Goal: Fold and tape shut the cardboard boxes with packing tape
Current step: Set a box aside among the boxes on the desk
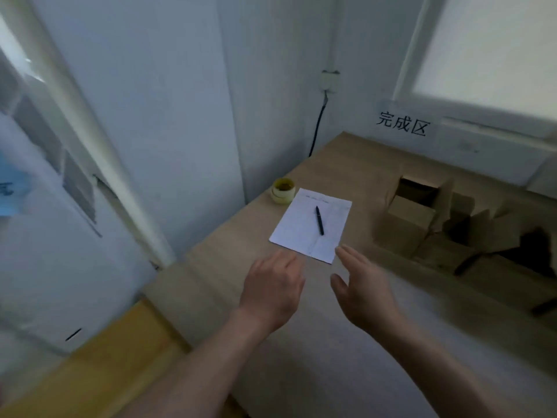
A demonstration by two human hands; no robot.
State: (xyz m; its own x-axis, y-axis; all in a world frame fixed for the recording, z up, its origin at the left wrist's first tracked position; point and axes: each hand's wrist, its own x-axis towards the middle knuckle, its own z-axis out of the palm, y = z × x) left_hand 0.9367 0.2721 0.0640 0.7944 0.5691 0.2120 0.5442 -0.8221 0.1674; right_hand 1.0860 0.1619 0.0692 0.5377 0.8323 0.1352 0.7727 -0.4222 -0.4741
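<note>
Several small cardboard boxes (pixel 410 218) stand on the right side of the wooden table (pixel 331 342), their flaps up and open. A roll of yellowish packing tape (pixel 282 190) sits at the table's far left corner by the wall. My left hand (pixel 272 289) hovers over the table's middle with fingers relaxed, holding nothing. Beside it, my right hand (pixel 361 285) is held edge-on with straight fingers, also empty. Both hands are apart from the boxes and the tape.
A white sheet of paper (pixel 310 226) with a black pen (pixel 319 220) on it lies just beyond my fingertips. A wall sign with printed characters (pixel 402 124) hangs behind the boxes. A black cable (pixel 316 128) runs down the wall. A window is at upper right.
</note>
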